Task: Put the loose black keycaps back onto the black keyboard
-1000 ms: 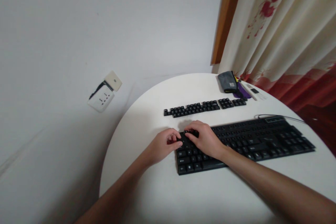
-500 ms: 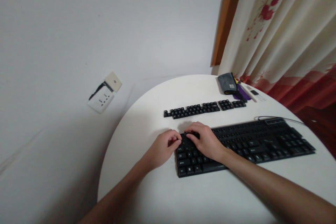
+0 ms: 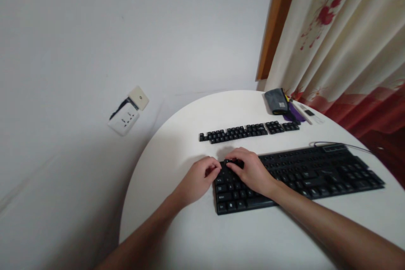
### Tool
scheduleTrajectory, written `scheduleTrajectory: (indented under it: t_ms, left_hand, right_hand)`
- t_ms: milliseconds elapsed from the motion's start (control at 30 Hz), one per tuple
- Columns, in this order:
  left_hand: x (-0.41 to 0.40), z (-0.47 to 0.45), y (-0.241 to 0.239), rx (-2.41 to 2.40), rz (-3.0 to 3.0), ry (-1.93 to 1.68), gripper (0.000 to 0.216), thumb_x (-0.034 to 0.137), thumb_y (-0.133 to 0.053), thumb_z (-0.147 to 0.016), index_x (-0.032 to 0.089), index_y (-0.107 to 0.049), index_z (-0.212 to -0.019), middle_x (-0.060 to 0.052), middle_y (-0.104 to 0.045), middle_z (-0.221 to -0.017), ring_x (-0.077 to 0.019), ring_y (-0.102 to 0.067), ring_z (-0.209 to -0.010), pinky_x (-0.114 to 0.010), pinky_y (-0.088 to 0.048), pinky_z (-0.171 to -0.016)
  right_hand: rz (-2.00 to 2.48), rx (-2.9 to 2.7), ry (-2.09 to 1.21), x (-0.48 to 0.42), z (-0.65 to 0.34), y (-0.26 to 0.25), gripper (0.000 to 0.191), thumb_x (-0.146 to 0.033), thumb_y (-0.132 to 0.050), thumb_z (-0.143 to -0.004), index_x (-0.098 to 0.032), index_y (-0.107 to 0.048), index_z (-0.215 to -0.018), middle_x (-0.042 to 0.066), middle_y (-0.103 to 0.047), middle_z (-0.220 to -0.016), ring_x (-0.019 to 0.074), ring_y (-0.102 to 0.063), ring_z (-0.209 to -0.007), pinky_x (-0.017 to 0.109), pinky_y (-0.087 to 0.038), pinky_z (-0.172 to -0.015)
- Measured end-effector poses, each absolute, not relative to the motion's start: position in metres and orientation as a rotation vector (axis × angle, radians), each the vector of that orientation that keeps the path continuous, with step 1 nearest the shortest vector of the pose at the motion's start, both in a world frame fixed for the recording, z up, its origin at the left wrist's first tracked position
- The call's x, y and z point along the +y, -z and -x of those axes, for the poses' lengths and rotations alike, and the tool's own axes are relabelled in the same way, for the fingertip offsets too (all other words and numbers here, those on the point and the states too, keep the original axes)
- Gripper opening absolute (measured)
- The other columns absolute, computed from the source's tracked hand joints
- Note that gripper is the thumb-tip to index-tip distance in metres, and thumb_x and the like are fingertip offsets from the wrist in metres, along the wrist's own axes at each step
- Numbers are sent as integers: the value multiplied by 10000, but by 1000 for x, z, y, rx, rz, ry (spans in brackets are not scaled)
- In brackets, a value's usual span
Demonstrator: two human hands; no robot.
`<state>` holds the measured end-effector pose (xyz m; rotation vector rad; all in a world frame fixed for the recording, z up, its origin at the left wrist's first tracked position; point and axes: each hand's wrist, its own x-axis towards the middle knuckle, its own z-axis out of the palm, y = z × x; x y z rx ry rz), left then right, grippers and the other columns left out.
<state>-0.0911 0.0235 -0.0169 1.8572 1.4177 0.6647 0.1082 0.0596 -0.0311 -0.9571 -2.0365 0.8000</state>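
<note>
A black keyboard [image 3: 303, 181] lies on the white table, its upper left part showing bare key positions. At its upper left corner my left hand [image 3: 201, 177] is closed, thumb and fingertips pressed together; whatever they hold is too small or hidden. Just to the right, my right hand [image 3: 249, 171] reaches over the keyboard's upper left rows, thumb and fingers pinched around a small black keycap [image 3: 227, 161]. The palm and fingers hide the keys beneath. Behind the keyboard, loose black keycaps [image 3: 237, 133] stand in rows.
The round white table [image 3: 177, 236] meets a pale wall with a socket [image 3: 124, 119]. At the back right are a grey pouch [image 3: 275, 101], a purple cloth [image 3: 295, 112] and a white slim object [image 3: 302, 113]. A cable [image 3: 341, 145] runs from the keyboard; a curtain [image 3: 354, 42] hangs beyond.
The view has shifted slightly, moving everything a little to the right. My left thumb and fingertips have drawn closer together. The right hand keeps nearly the same place on the keyboard.
</note>
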Motion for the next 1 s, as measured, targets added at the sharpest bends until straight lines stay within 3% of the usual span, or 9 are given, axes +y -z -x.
scheduleTrajectory:
  t_ms: [400, 1000]
  left_hand:
    - [22, 90, 18, 1423, -1827, -687, 155, 263, -507, -892, 188, -642, -878, -14, -637, -812, -162, -583, -729, -255, -432, -663]
    - [24, 92, 17, 1436, -1881, -670, 196, 177, -465, -893, 189, -660, -893, -21, -652, -868, -174, -596, -822, -269, -433, -737]
  right_hand:
    - [901, -2064, -766, 56, -110, 27, 155, -138, -596, -878, -210, -709, -958, 48, -702, -921, 199, -603, -914, 350, -489, -848]
    - [708, -2212, -903, 53, -118, 32, 81, -176, -663, -853, -206, -737, -868, 33, -734, -866, 186, -639, -826, 348, -468, -815]
